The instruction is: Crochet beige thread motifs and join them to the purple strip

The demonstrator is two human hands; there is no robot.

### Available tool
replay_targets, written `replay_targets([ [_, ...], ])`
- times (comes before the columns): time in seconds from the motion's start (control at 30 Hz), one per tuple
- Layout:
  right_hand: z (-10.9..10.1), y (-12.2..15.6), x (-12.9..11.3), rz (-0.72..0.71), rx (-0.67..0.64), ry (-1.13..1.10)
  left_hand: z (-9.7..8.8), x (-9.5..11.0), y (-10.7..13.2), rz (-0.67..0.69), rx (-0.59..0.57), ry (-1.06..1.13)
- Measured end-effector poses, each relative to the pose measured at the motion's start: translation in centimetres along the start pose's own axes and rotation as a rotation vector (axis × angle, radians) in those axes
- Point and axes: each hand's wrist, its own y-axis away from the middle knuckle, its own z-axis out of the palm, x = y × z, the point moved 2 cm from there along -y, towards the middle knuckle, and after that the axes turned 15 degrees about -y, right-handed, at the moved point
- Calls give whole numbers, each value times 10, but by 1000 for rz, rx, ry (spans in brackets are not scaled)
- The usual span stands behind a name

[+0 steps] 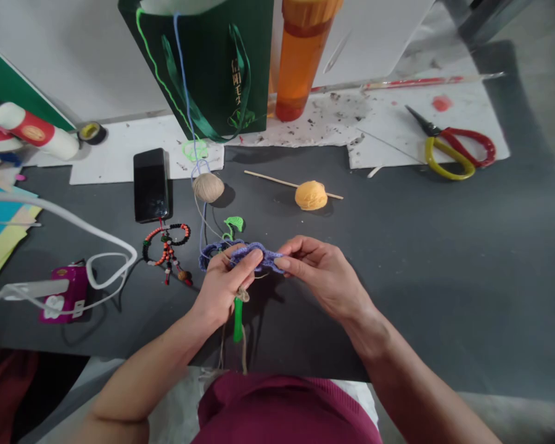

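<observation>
A small purple crochet piece (252, 256) is held between both hands above the dark table (444, 259). My left hand (222, 287) pinches its left part with thumb and fingers, and a green crochet hook (237, 320) and beige yarn hang down below this hand. My right hand (321, 271) pinches the piece's right end. A beige yarn ball (208, 187) and an orange yarn ball (311, 195) on a thin stick lie just beyond. A small green crochet leaf (234, 224) lies beside the purple piece.
A black phone (150, 184) and a bead bracelet (167, 242) lie to the left. A green gift bag (208, 68) and an orange bottle (300, 55) stand at the back. Scissors (453, 148) lie at the right. A pink device (65, 295) with white cables sits at the left edge.
</observation>
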Motion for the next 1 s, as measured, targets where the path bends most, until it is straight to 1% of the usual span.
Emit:
replay_targets([
  [0.07,1,0,0,-21,1,1,-1,-1,0,-4,-10,-19],
  [0.23,3,4,-3,-122,-72,-54,-3,-2,-1,8,55,-15],
  [0.33,1,5,-4,-178,-71,-34,-2,-1,0,31,75,-12],
  [0.43,0,5,-4,-181,-47,-5,-2,-1,-1,25,68,-10],
  [0.57,2,5,-3,-145,-19,-30,-2,-1,-1,12,73,-14],
  [0.67,3,5,-3,-167,-19,-40,-2,-1,-1,-3,70,-15],
  [0.83,3,7,-6,-244,-62,119,0,0,-1,-15,77,6],
  [0.9,3,8,-6,-230,-38,165,1,1,0,-23,85,20],
  [1.0,3,8,-4,-202,-7,173,1,2,0,-21,100,34],
])
